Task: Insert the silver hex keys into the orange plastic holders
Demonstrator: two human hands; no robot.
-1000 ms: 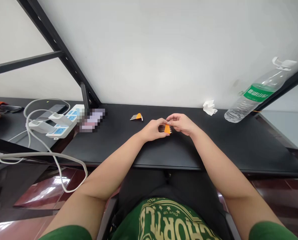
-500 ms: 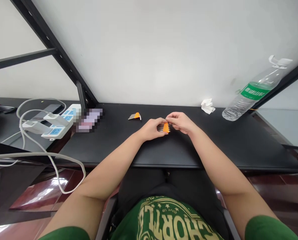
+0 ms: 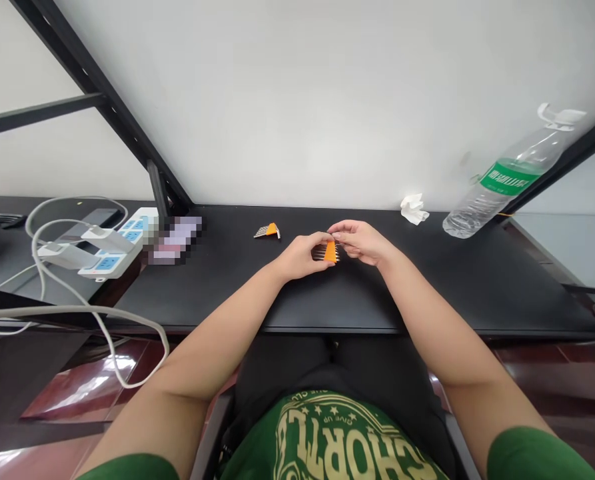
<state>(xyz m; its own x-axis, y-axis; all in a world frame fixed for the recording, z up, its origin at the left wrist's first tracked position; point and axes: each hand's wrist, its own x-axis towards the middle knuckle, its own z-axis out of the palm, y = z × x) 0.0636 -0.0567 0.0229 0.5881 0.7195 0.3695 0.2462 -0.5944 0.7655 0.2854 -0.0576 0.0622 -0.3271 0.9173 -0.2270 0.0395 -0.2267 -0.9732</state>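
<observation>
Near the middle of the black table, my left hand (image 3: 302, 257) grips an orange holder (image 3: 331, 251) with a row of thin metal pieces through it, thumb and fingers at its two ends. My right hand (image 3: 360, 241) touches the holder's upper right corner, its fingertips pinched together; whatever is between them is too small to make out. A second orange holder (image 3: 272, 229) with similar metal pieces lies on the table, behind and to the left of my left hand.
A crumpled white tissue (image 3: 414, 209) and a large plastic bottle with a green label (image 3: 510, 179) are at the back right. On the left are a power strip (image 3: 120, 248) with white cables and a blurred-out pinkish object (image 3: 177, 240). The table (image 3: 327, 307) has a straight front edge.
The whole view has shifted slightly. My right fingertips have moved a little towards the holder's upper corner; my left hand keeps its grip.
</observation>
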